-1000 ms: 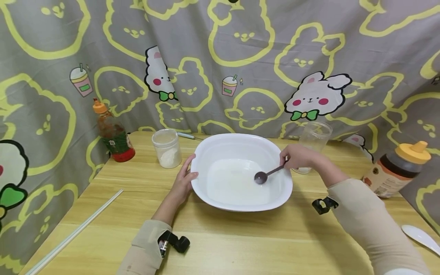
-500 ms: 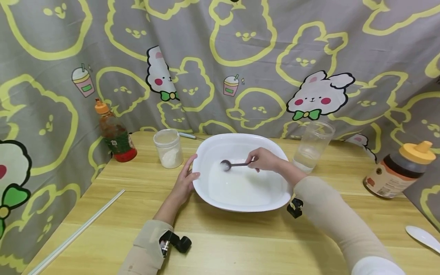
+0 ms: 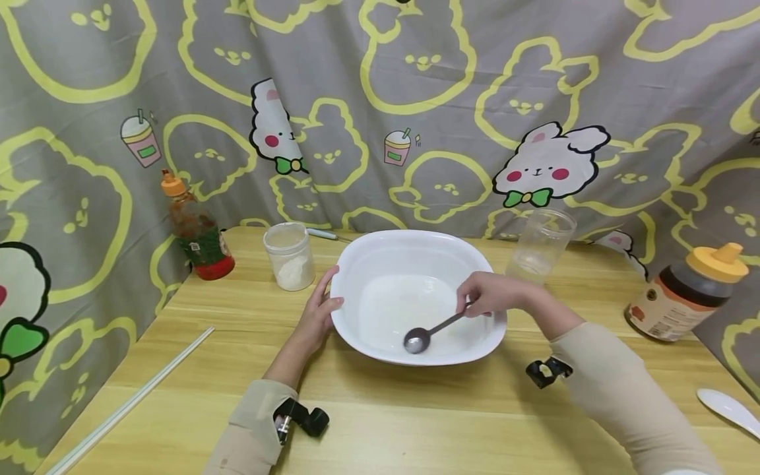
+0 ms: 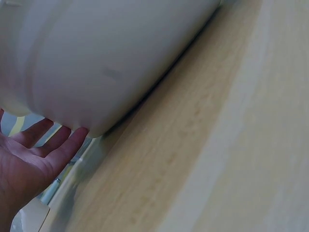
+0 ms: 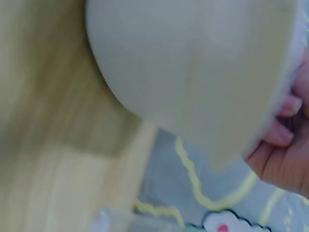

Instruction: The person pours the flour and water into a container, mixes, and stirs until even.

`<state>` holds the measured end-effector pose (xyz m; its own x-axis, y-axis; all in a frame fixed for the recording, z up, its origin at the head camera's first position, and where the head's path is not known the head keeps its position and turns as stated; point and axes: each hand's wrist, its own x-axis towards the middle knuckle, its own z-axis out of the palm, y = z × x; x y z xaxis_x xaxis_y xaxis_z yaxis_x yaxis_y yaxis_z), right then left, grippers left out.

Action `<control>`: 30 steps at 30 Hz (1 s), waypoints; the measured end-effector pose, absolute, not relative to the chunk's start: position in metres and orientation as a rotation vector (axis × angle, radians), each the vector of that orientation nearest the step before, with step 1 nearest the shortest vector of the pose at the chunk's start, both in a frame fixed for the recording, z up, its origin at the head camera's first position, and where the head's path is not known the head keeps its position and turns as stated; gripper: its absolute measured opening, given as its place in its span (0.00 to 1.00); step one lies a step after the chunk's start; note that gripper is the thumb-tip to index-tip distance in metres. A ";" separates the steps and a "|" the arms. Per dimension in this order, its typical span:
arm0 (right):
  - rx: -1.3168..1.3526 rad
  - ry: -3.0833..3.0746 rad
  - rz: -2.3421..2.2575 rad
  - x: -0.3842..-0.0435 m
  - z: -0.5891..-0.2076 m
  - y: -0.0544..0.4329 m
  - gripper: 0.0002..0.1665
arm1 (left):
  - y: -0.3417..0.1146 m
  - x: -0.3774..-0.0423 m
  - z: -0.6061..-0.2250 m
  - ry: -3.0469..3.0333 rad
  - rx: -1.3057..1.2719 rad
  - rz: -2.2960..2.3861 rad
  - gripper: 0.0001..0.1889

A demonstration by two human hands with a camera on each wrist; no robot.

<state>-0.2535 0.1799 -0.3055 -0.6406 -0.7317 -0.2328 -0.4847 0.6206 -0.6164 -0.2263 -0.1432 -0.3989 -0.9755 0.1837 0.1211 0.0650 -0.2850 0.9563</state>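
Observation:
A white oval basin (image 3: 380,244) stands on the table with a whitish liquid (image 3: 398,303) inside. My left hand (image 3: 315,313) holds its left side, thumb and a fingertip at the rim. In the left wrist view other fingers (image 4: 72,145) reach against the outer wall. With my right hand (image 3: 493,293) I grip the handle of a dark brown measuring spoon (image 3: 417,340), its round bowl down near the basin's front wall. The right wrist view shows curled fingers (image 5: 280,133) beside the rim; the spoon is hidden there.
Left of the basin stand a jar of white powder (image 3: 291,264) and a red sauce bottle (image 3: 202,241). Chopsticks (image 3: 130,402) lie front left. A clear cup (image 3: 537,247), a yellow-capped sauce bottle (image 3: 683,297) and a white spoon (image 3: 730,409) are right. A curtain (image 3: 356,66) hangs behind.
My right hand has swept the spoon from the basin's right side to the back left, then round toward the front. The left hand stays on the basin's left side.

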 end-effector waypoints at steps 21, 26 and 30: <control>-0.828 2.490 -0.850 -0.262 -0.308 0.175 0.06 | -0.144 -0.226 -0.400 1.836 0.330 2.429 0.33; -0.842 2.477 -0.736 -0.256 -0.298 0.186 0.07 | -0.144 -0.227 -0.400 1.826 0.336 2.433 0.33; -0.771 2.602 -0.617 -0.257 -0.290 0.198 0.07 | -0.144 -0.227 -0.400 1.828 0.340 2.430 0.33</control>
